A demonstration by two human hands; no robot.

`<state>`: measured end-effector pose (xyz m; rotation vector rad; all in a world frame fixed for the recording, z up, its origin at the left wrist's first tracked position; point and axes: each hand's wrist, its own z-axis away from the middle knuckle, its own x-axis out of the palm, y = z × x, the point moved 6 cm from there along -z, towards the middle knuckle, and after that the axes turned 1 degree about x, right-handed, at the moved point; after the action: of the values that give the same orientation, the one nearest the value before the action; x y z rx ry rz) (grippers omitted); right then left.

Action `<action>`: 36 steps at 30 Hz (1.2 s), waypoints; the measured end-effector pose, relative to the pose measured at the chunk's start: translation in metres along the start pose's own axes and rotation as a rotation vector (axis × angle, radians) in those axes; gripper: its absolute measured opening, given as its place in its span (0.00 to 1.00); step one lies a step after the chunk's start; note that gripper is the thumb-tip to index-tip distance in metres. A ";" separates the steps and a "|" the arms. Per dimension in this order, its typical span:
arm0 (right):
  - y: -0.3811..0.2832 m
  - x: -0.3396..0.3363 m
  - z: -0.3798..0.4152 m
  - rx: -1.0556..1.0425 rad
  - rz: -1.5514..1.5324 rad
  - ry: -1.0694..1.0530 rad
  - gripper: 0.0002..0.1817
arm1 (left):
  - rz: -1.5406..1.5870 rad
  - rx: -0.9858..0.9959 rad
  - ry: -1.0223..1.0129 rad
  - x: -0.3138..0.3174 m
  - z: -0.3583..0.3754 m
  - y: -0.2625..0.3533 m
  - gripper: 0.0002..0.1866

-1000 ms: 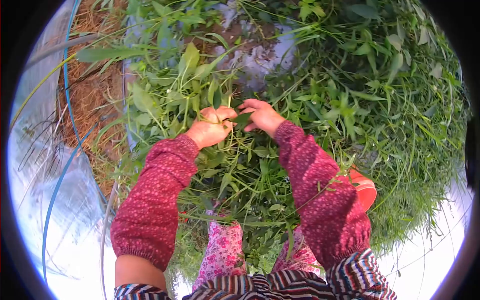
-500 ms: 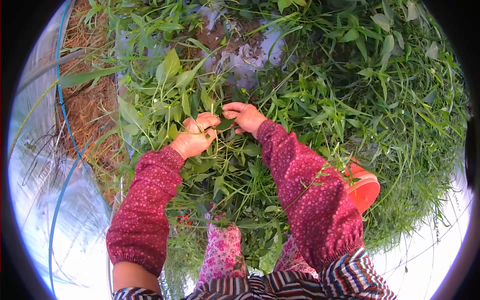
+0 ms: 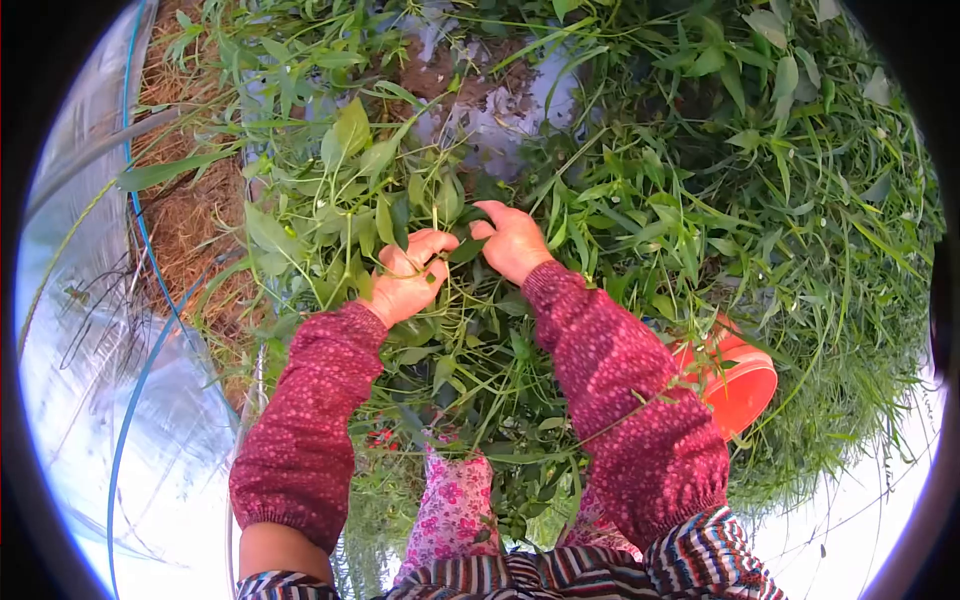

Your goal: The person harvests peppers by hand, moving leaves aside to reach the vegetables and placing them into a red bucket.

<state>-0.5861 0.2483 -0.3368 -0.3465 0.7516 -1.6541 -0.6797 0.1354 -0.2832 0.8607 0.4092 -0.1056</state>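
Observation:
My left hand [image 3: 407, 280] is closed among the stems of a leafy green plant [image 3: 350, 215], its fingers bent round something too small to make out. Close by on the right, my right hand [image 3: 508, 240] has its thumb and fingers curled together at a dark green leaf [image 3: 466, 247]. The fingertips of this hand are partly hidden by foliage, and what they grip cannot be made out. A small gap separates the two hands. Both forearms are in dark red patterned sleeves.
An orange-red bucket [image 3: 745, 398] lies tilted beside my right forearm. Blue tubing [image 3: 140, 385] and clear plastic film [image 3: 80, 250] run along the left. Dense grass and weeds [image 3: 800, 230] spread on the right. Pale plastic sheeting [image 3: 500, 120] shows on the soil ahead.
My right hand has shifted slightly right and its fingers are bent more. My left hand appears a little further right. The whole view has moved slightly.

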 end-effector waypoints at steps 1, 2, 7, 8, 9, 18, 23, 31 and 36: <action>-0.009 -0.010 0.003 -0.007 0.116 -0.034 0.20 | 0.024 0.009 0.015 0.000 -0.005 -0.003 0.20; -0.018 -0.016 0.009 -0.023 0.231 -0.065 0.19 | 0.018 0.010 0.024 0.000 -0.008 0.002 0.20; -0.037 -0.020 0.037 -0.339 0.304 -0.121 0.24 | -0.197 0.046 -0.079 0.008 -0.024 0.016 0.26; -0.038 -0.021 0.037 -0.351 0.304 -0.125 0.24 | -0.263 0.104 -0.106 0.009 -0.029 0.018 0.25; -0.033 -0.021 0.039 -0.338 0.322 -0.152 0.24 | -0.372 0.103 -0.153 0.013 -0.029 0.016 0.14; -0.040 -0.026 0.039 -0.111 0.697 -0.304 0.17 | -0.948 0.200 -0.172 0.046 -0.028 0.018 0.06; -0.036 -0.038 0.040 -0.267 0.661 -0.301 0.17 | -0.816 0.268 -0.208 0.053 -0.011 0.003 0.08; -0.067 -0.078 -0.007 -0.153 0.013 0.041 0.15 | -2.272 0.751 0.504 0.076 0.019 0.003 0.10; -0.154 0.018 -0.052 -0.499 0.174 0.094 0.19 | -3.484 1.649 -0.850 0.102 0.025 -0.009 0.35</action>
<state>-0.7387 0.2562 -0.2795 -0.5389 1.2332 -1.3120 -0.5801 0.1182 -0.3148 -0.0209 -0.1538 2.0672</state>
